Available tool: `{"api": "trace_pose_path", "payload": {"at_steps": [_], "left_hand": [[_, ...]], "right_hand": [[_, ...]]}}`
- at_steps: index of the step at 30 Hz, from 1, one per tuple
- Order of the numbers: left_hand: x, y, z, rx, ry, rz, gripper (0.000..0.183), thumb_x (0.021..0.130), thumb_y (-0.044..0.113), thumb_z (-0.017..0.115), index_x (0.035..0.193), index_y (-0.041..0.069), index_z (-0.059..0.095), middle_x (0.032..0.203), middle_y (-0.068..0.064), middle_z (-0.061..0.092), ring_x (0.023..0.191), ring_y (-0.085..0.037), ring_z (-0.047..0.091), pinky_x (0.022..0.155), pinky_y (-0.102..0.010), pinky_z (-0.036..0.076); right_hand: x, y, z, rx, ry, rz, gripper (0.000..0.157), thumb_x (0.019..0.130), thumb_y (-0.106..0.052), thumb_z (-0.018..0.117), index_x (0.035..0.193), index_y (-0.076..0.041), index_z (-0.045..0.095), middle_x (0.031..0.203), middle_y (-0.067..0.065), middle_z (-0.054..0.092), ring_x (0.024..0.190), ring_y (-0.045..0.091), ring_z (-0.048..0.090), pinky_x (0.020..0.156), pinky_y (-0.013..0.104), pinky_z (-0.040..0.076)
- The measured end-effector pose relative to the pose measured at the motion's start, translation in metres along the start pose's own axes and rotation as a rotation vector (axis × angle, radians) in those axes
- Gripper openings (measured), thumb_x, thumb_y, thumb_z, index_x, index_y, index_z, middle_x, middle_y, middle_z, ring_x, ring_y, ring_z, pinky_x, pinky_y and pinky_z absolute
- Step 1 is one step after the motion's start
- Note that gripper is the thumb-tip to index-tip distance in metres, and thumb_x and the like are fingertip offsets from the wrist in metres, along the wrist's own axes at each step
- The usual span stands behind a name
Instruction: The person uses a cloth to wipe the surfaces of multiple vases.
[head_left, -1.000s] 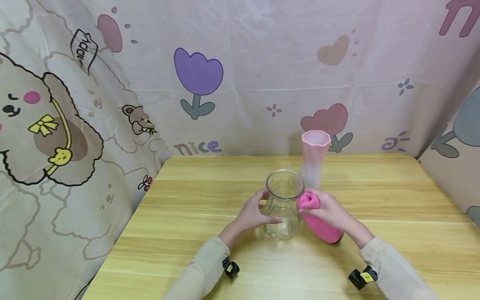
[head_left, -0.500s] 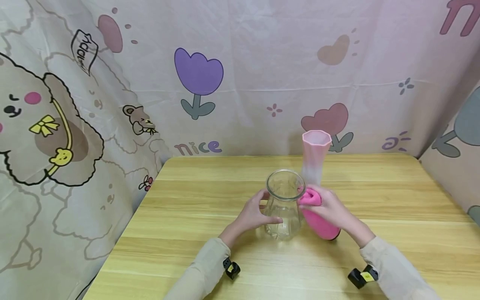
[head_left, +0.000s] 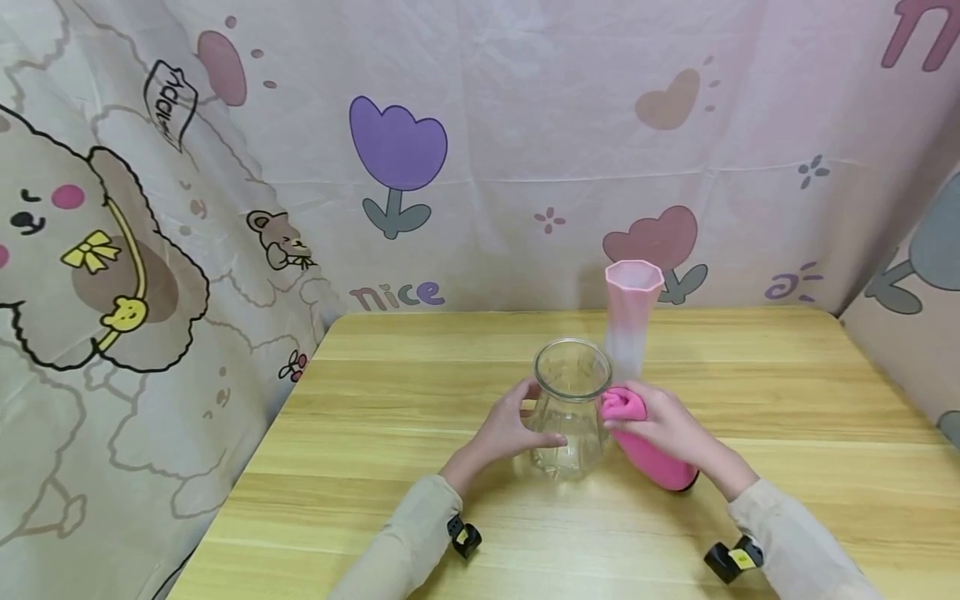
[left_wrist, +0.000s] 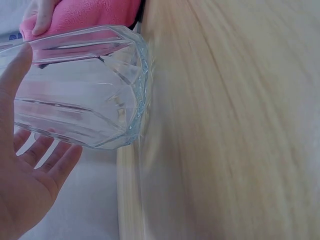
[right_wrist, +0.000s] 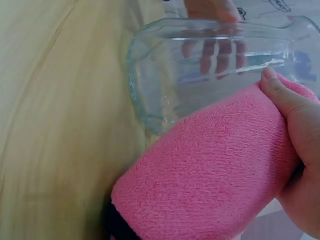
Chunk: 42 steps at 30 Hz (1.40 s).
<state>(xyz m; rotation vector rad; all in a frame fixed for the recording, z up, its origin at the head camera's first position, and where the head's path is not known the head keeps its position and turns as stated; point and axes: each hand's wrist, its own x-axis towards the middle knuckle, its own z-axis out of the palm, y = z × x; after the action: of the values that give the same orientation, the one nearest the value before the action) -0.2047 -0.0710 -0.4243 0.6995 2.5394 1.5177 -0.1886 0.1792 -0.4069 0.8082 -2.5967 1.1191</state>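
Note:
A clear glass vase (head_left: 572,417) with a faceted base and a wide round rim stands upright on the table. My left hand (head_left: 508,427) holds it from the left, thumb on the near side and fingers round the far side, as the left wrist view also shows. A pink towel (right_wrist: 200,170) with a dark edge is bunched in my right hand (head_left: 663,421), pinched between thumb and fingers. Its upper end is at the vase's right side, below the rim, and the rest hangs down toward the table. Some right fingers are hidden behind the towel.
Just behind the right hand stands a tall pink-and-white fluted vase (head_left: 630,312), its lower part partly hidden. The wooden table (head_left: 420,358) ends at a patterned cloth backdrop (head_left: 495,125), which also hangs at both sides.
My right hand and the towel rose slightly along the glass vase's side, then came back down and a little to the right. The left hand and the glass vase have stayed nearly still.

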Motion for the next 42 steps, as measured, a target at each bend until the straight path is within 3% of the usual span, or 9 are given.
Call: {"api": "trace_pose_path", "payload": {"at_steps": [8,15,21,25,30,32,38,42], "left_hand": [[0.0,0.0,-0.001,0.004,0.003,0.013,0.084,0.06,0.033,0.083,0.13,0.015,0.041,0.117,-0.002,0.052,0.11,-0.022,0.049,0.089,-0.026,0.047],[-0.002,-0.001,0.001,0.072,0.008,0.044,0.086,0.063,0.041,0.08,0.134,0.016,0.038,0.123,-0.004,0.051,0.114,-0.02,0.048,0.093,-0.033,0.046],[-0.008,0.004,0.003,0.232,0.037,0.05,0.088,0.07,0.051,0.071,0.139,0.016,0.029,0.133,-0.008,0.045,0.12,-0.022,0.043,0.098,-0.045,0.039],[-0.011,0.012,0.009,0.311,0.137,0.005,0.096,0.066,0.057,0.07,0.141,0.014,0.026,0.136,-0.008,0.041,0.122,-0.025,0.042,0.096,-0.05,0.039],[-0.01,0.027,0.023,0.37,0.367,-0.069,0.105,0.056,0.063,0.073,0.136,0.01,0.031,0.124,-0.006,0.048,0.109,-0.021,0.048,0.088,-0.04,0.045],[-0.01,0.032,0.029,0.39,0.425,-0.091,0.103,0.054,0.065,0.073,0.132,0.01,0.033,0.118,-0.004,0.048,0.104,-0.019,0.048,0.086,-0.037,0.045],[-0.008,0.036,0.039,0.502,0.492,-0.071,0.093,0.052,0.07,0.07,0.117,0.01,0.041,0.107,-0.001,0.049,0.096,-0.015,0.046,0.084,-0.033,0.043],[-0.007,0.036,0.04,0.52,0.501,-0.05,0.086,0.053,0.069,0.07,0.111,0.01,0.043,0.1,0.0,0.05,0.091,-0.015,0.046,0.083,-0.033,0.042]], "right_hand": [[-0.001,0.004,0.005,-0.04,-0.081,-0.019,0.043,0.075,-0.02,0.074,0.113,-0.006,0.059,0.097,-0.001,0.064,0.087,0.014,0.059,0.075,0.033,0.052],[-0.004,0.01,0.006,-0.118,-0.217,0.036,0.034,0.074,-0.024,0.074,0.102,-0.009,0.061,0.086,-0.007,0.061,0.08,0.01,0.058,0.071,0.029,0.051],[-0.004,0.009,-0.006,-0.055,-0.116,0.056,0.043,0.078,-0.024,0.072,0.111,0.0,0.058,0.096,0.004,0.065,0.089,0.019,0.061,0.078,0.036,0.052],[-0.003,0.004,-0.015,0.022,-0.012,0.088,0.046,0.078,-0.019,0.072,0.116,0.001,0.056,0.102,0.008,0.066,0.093,0.015,0.06,0.08,0.028,0.052],[-0.002,-0.001,-0.019,0.033,0.076,0.074,0.046,0.076,-0.014,0.073,0.117,-0.001,0.056,0.103,0.01,0.065,0.092,0.002,0.056,0.078,0.017,0.049],[-0.002,-0.003,-0.019,0.036,0.094,0.066,0.046,0.076,-0.014,0.073,0.117,-0.001,0.056,0.102,0.01,0.065,0.091,-0.001,0.056,0.077,0.016,0.048],[-0.001,-0.005,-0.017,0.068,0.115,0.065,0.045,0.075,-0.011,0.074,0.115,-0.002,0.057,0.101,0.01,0.065,0.091,-0.002,0.055,0.078,0.013,0.047],[-0.001,-0.005,-0.016,0.078,0.114,0.066,0.044,0.074,-0.011,0.074,0.114,-0.002,0.057,0.101,0.01,0.065,0.09,-0.003,0.055,0.077,0.012,0.047]]}}
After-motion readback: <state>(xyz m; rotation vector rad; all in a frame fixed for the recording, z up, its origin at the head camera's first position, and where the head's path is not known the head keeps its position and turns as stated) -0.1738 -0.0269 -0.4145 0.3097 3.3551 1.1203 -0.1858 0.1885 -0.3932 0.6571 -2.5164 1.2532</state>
